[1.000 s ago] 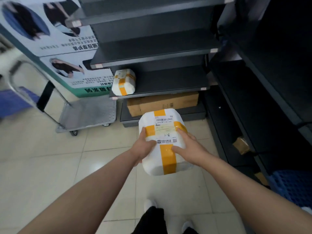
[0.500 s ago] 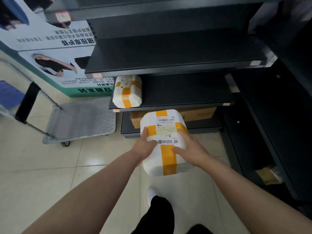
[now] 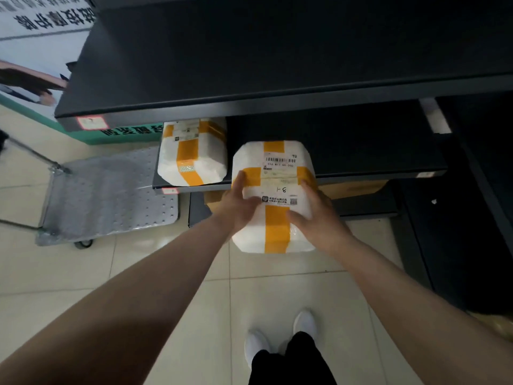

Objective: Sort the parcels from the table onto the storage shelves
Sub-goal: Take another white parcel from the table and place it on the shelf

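Note:
I hold a white parcel (image 3: 276, 179) crossed with orange tape, its label and barcode facing up. My left hand (image 3: 238, 204) grips its left side and my right hand (image 3: 316, 215) its right side. The parcel's far end hangs over the front edge of a low black shelf (image 3: 361, 151). A second white parcel with orange tape (image 3: 191, 151) lies on that same shelf, just left of the held one and apart from it.
A wider black shelf (image 3: 249, 79) juts out above the low one. Under it sits a brown cardboard box (image 3: 358, 187). A grey platform trolley (image 3: 111, 195) stands on the tiled floor to the left, before a printed banner (image 3: 36, 37). More dark shelving (image 3: 477, 218) runs along the right.
I have stepped closer to the shelves. The held parcel has moved forward and up, from in front of the cardboard box to the front edge of the low shelf.

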`<state>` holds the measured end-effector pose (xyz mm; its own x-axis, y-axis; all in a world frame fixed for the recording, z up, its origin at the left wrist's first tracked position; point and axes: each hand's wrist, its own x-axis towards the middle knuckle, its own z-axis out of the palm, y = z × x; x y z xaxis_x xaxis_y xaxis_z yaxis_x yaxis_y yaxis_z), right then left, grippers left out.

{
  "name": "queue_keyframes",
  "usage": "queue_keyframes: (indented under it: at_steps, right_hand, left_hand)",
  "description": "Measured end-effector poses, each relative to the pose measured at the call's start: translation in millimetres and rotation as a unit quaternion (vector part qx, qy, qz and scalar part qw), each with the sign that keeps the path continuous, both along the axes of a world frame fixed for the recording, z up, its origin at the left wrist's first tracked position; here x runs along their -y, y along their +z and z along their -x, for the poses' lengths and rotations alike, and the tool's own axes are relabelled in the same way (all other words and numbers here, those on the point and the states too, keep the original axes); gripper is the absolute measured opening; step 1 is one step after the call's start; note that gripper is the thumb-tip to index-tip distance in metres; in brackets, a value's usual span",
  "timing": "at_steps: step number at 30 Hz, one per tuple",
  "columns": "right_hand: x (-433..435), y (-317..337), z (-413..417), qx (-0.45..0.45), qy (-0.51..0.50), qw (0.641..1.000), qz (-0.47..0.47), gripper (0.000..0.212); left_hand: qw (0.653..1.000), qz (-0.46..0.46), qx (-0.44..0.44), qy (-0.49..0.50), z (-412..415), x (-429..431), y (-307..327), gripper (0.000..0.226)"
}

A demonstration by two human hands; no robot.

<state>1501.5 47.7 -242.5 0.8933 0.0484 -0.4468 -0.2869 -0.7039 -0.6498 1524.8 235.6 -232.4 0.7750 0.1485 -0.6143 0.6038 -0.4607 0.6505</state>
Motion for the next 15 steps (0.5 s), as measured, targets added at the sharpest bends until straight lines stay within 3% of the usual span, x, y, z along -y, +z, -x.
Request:
queue_keyframes:
  at_steps: [6, 11, 15]
  right_hand:
    - [-22, -45, -95, 0.073, 0.012, 0.997, -0.021, 0.078]
    - [-23, -76, -119, 0.075, 0.113, 0.99, 0.03, 0.074]
    - [-16, -73, -114, 0.193, 0.203, 0.948, 0.152, 0.065]
  left_hand:
    - [0.994, -0.014, 0.109, 0.023, -83, -13, -47, 0.07]
    - [0.968, -0.149, 0.15, -0.132, -90, -20, -73, 0.069]
    - [0.931, -0.218, 0.178, -0.234, -69, -21, -77, 0.087]
